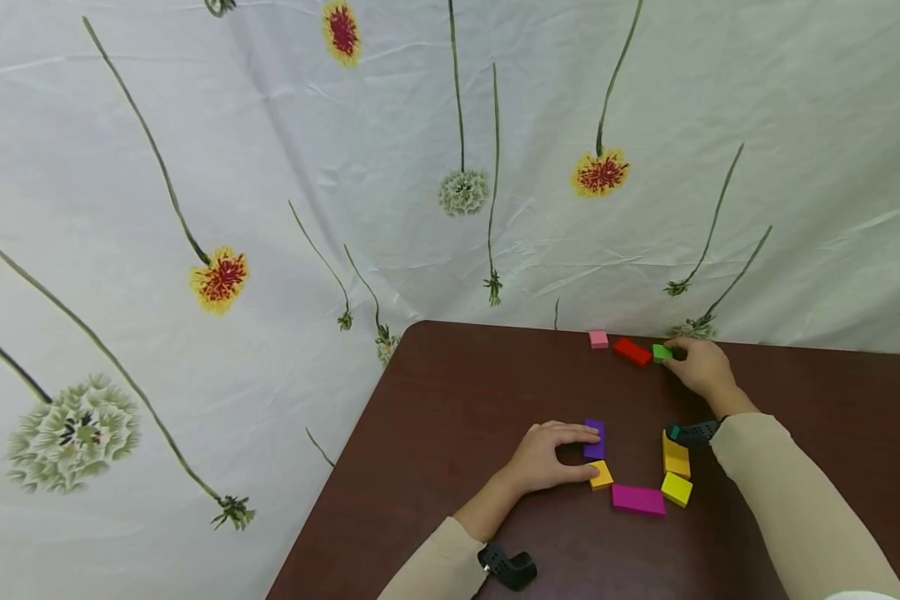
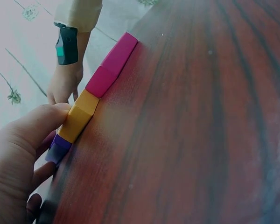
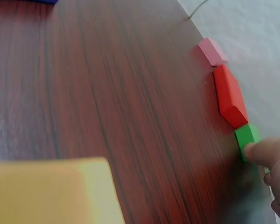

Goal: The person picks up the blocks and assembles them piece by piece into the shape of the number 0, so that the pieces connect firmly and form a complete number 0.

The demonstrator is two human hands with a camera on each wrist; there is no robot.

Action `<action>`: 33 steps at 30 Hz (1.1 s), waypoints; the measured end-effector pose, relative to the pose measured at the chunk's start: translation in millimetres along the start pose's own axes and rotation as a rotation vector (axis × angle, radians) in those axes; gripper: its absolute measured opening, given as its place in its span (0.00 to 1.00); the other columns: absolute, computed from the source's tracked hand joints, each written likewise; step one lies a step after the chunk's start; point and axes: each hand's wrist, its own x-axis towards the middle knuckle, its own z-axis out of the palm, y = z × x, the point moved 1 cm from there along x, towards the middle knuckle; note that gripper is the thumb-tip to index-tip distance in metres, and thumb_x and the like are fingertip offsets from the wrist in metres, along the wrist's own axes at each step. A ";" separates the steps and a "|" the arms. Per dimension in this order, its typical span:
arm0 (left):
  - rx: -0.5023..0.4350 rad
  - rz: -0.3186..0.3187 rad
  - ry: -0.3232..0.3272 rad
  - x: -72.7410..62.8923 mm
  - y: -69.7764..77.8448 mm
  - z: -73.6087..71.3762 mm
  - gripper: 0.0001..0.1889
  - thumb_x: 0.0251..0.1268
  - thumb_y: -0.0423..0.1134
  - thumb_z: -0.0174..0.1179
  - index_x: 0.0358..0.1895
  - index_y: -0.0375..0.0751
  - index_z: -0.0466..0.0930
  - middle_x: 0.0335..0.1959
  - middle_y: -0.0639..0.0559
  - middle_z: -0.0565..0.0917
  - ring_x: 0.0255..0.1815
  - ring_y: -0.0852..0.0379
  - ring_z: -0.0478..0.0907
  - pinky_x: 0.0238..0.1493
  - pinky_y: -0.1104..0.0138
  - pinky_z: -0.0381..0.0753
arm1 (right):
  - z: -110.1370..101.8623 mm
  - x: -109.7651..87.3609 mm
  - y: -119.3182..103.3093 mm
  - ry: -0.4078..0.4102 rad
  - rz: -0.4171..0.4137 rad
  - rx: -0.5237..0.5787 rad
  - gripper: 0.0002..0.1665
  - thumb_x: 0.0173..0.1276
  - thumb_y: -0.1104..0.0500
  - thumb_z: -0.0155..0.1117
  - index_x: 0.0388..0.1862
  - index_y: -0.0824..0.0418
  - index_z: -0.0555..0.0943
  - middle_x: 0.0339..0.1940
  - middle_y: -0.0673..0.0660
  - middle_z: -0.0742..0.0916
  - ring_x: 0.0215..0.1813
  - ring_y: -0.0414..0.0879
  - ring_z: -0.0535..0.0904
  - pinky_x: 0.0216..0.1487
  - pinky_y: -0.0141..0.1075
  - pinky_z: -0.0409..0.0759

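My left hand (image 1: 546,457) lies beside the left end of a group of blocks. Its thumb touches an orange block (image 2: 79,116), and a fingertip rests on the purple block (image 1: 594,450) just beyond. A magenta block (image 1: 637,499) adjoins the orange one. At the table's far edge my right hand (image 1: 699,367) pinches a small green block (image 3: 247,135) between thumb and fingers. That green block meets the end of a red block (image 3: 229,95). A pink block (image 3: 213,52) sits just past the red one, with a small gap.
A yellow block (image 1: 677,490) and a yellow-orange block (image 1: 676,458) form the group's right side, near my right wrist. The dark wood table (image 1: 480,392) ends at a white cloth (image 1: 420,125) with printed flowers behind and to the left.
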 end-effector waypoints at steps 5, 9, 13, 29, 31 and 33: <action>-0.017 -0.007 0.012 2.1 -0.5 -1.3 0.21 0.57 0.48 0.70 0.55 0.51 0.84 0.57 0.62 0.81 0.59 0.64 0.73 0.58 0.63 0.64 | -5.9 -4.8 4.0 0.032 -0.011 0.039 0.23 0.67 0.57 0.63 0.54 0.74 0.78 0.53 0.78 0.79 0.45 0.70 0.76 0.43 0.57 0.75; -0.009 -0.014 0.019 2.7 -1.5 -2.7 0.22 0.56 0.48 0.70 0.55 0.51 0.85 0.57 0.62 0.82 0.59 0.63 0.73 0.58 0.64 0.64 | -5.3 -8.6 9.8 0.018 0.003 0.100 0.25 0.67 0.54 0.65 0.53 0.73 0.79 0.56 0.78 0.77 0.48 0.71 0.74 0.44 0.58 0.75; -0.019 -0.026 0.008 2.7 -1.6 -3.7 0.22 0.57 0.48 0.70 0.56 0.50 0.84 0.57 0.62 0.82 0.59 0.62 0.73 0.59 0.61 0.64 | -4.0 -15.9 12.9 -0.014 0.023 0.177 0.27 0.67 0.51 0.65 0.55 0.71 0.79 0.62 0.79 0.72 0.58 0.75 0.67 0.52 0.63 0.70; -0.033 -0.038 -0.010 2.9 -3.2 -0.1 0.23 0.57 0.49 0.70 0.57 0.51 0.83 0.57 0.62 0.81 0.60 0.62 0.73 0.58 0.62 0.64 | -1.5 -55.3 17.3 -0.092 -0.080 0.298 0.25 0.65 0.51 0.69 0.54 0.67 0.82 0.59 0.74 0.78 0.60 0.69 0.69 0.54 0.63 0.69; -0.037 -0.033 -0.010 3.0 -3.0 1.1 0.23 0.58 0.49 0.70 0.57 0.51 0.83 0.57 0.62 0.81 0.60 0.62 0.73 0.58 0.62 0.64 | -2.8 -60.4 18.3 -0.104 -0.089 0.310 0.24 0.65 0.52 0.70 0.53 0.67 0.83 0.59 0.74 0.78 0.60 0.69 0.70 0.54 0.62 0.70; -0.037 -0.031 -0.012 3.2 -3.3 2.2 0.23 0.58 0.49 0.70 0.57 0.51 0.83 0.57 0.62 0.81 0.60 0.62 0.73 0.58 0.62 0.64 | -4.2 -64.5 18.7 -0.117 -0.094 0.316 0.24 0.65 0.52 0.70 0.53 0.67 0.83 0.59 0.74 0.78 0.60 0.68 0.70 0.54 0.63 0.70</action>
